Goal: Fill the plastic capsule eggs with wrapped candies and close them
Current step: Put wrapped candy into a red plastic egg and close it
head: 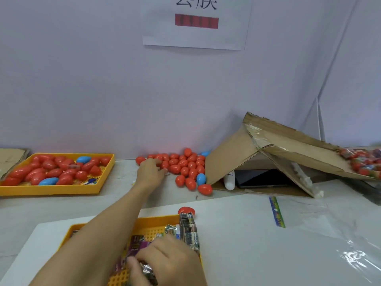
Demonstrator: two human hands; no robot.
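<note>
Right hand (165,263) down close, fingers curled round wrapped candies (147,270) over the near yellow tray (148,226). Far tray (61,188) sits left; left hand (150,172) reaches the loose egg pile (185,168), fingertips touching, grip unclear.

far left: tray of eggs (56,189) on the table (237,244), back by the wall (103,89), a cardboard scrap (10,159) just left of it
back middle: loose pile of eggs (185,168) on the table right against the wall
right of pile: cardboard box (257,153) tipped over, touching the pile; a dark flat thing (259,178) and a bottle (229,180) under it
front: candy tray (152,226), one egg (186,210) just behind it
hands: left hand (151,172) at the pile's left edge, right hand (171,263) in the candy tray
up the wall: paper sign (195,23)
</note>
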